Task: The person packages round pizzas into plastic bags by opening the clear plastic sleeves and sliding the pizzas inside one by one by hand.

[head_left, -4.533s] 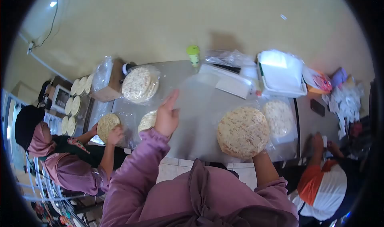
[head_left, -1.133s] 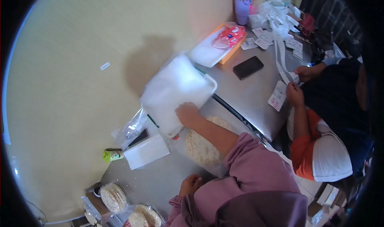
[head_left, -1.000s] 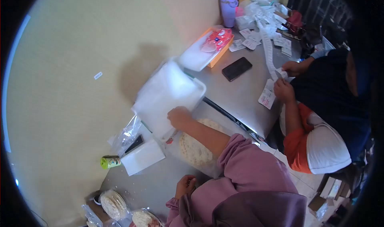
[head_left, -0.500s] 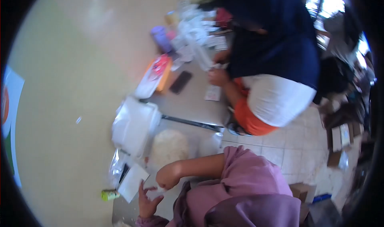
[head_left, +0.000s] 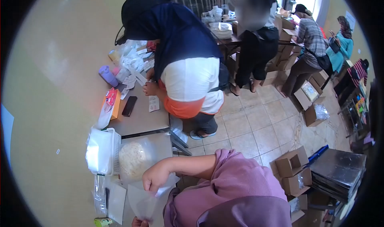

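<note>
My right hand [head_left: 156,176] is closed on the upper part of a clear plastic bag [head_left: 143,203] over the table. At the bottom of the view my left hand [head_left: 139,222] pinches the bag's lower end, its fingers partly hidden. Just beyond the bag, a round flatbread [head_left: 133,157] in clear plastic lies on the metal table. To its left stands a white basket [head_left: 116,153] with a stack of clear plastic sheets or bags [head_left: 98,151]. A white flat box [head_left: 116,203] lies left of my hands.
A green cup [head_left: 103,222] stands near the wall. Beyond the basket are a black phone [head_left: 129,106], an orange tray [head_left: 116,105] and a purple tumbler [head_left: 108,76]. A co-worker [head_left: 188,79] bends over that table. Open cardboard boxes [head_left: 291,161] stand at right; several people are farther back.
My right hand has left the white stack and come to the left hand; a clear bag now spans both. The view has swung right, showing more floor, boxes and people.
</note>
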The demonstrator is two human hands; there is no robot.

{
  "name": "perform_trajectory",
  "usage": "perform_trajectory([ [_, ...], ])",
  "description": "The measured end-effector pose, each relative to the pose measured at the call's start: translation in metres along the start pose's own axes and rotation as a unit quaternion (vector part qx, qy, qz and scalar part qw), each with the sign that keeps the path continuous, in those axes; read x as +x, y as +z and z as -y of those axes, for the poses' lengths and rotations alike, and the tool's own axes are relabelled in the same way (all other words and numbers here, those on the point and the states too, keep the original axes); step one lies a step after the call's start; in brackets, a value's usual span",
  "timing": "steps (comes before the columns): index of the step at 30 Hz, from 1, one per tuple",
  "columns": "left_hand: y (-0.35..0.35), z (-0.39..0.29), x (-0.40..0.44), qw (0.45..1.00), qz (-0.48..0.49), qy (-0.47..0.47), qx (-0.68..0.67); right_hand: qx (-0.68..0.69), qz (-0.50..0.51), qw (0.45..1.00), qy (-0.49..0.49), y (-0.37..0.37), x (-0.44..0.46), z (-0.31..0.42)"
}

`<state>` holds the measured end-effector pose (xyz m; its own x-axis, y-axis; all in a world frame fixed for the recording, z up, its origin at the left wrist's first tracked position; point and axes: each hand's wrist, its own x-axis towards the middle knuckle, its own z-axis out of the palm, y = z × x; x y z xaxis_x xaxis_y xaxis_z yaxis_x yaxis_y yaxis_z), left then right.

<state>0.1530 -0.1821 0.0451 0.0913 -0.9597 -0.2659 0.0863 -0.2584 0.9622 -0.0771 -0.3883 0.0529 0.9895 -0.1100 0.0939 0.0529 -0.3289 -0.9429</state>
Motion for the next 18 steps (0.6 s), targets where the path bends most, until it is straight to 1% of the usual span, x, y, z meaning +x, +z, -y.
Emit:
perform_trajectory([
  [2, -0.023, 0.024, -0.011, 1.000, 0.012, 0.012, -0.021, 0.061, -0.003, 0.998, 0.021, 0.009, -0.014, 0.010],
  [4, -0.052, 0.050, -0.021, 0.999, 0.021, 0.024, -0.042, 0.068, -0.012, 0.998, 0.012, 0.018, -0.025, 0.020],
  [6, -0.064, 0.061, -0.030, 0.999, 0.010, -0.017, 0.039, 0.074, -0.022, 0.997, 0.001, 0.029, -0.031, 0.025],
  [7, -0.067, 0.067, -0.036, 0.999, 0.010, -0.016, 0.038, 0.072, -0.033, 0.997, -0.011, 0.034, -0.032, 0.026],
  [9, -0.056, 0.057, -0.049, 0.974, -0.119, -0.031, 0.189, 0.070, -0.047, 0.996, -0.024, 0.044, -0.029, 0.024],
  [10, -0.056, 0.058, -0.055, 0.975, -0.115, -0.029, 0.190, 0.062, -0.091, 0.993, -0.046, 0.048, -0.023, 0.017],
  [11, -0.057, 0.060, -0.062, 0.929, -0.159, 0.043, 0.330, 0.054, -0.137, 0.987, -0.067, 0.052, -0.023, 0.013],
  [12, -0.061, 0.063, -0.067, 0.857, -0.200, 0.117, 0.460, 0.053, -0.142, 0.986, -0.067, 0.054, -0.028, 0.027],
  [13, -0.077, 0.072, -0.069, 0.857, -0.197, 0.120, 0.461, 0.191, -0.158, 0.969, -0.008, 0.057, -0.031, 0.043],
  [14, -0.092, 0.075, -0.069, 0.776, -0.210, 0.166, 0.572, 0.326, -0.169, 0.929, 0.050, 0.059, -0.034, 0.053],
  [15, -0.105, 0.081, -0.069, 0.678, -0.219, 0.208, 0.670, 0.324, -0.170, 0.929, 0.047, 0.063, -0.031, 0.048],
  [16, -0.117, 0.088, -0.066, 0.677, -0.220, 0.210, 0.670, 0.272, -0.146, 0.951, 0.031, 0.068, -0.025, 0.035],
  [17, -0.113, 0.086, -0.068, 0.688, -0.231, 0.203, 0.658, 0.219, -0.120, 0.968, 0.016, 0.072, -0.021, 0.029],
  [18, -0.109, 0.085, -0.069, 0.699, -0.240, 0.194, 0.645, 0.217, -0.121, 0.969, 0.015, 0.074, -0.020, 0.024],
])
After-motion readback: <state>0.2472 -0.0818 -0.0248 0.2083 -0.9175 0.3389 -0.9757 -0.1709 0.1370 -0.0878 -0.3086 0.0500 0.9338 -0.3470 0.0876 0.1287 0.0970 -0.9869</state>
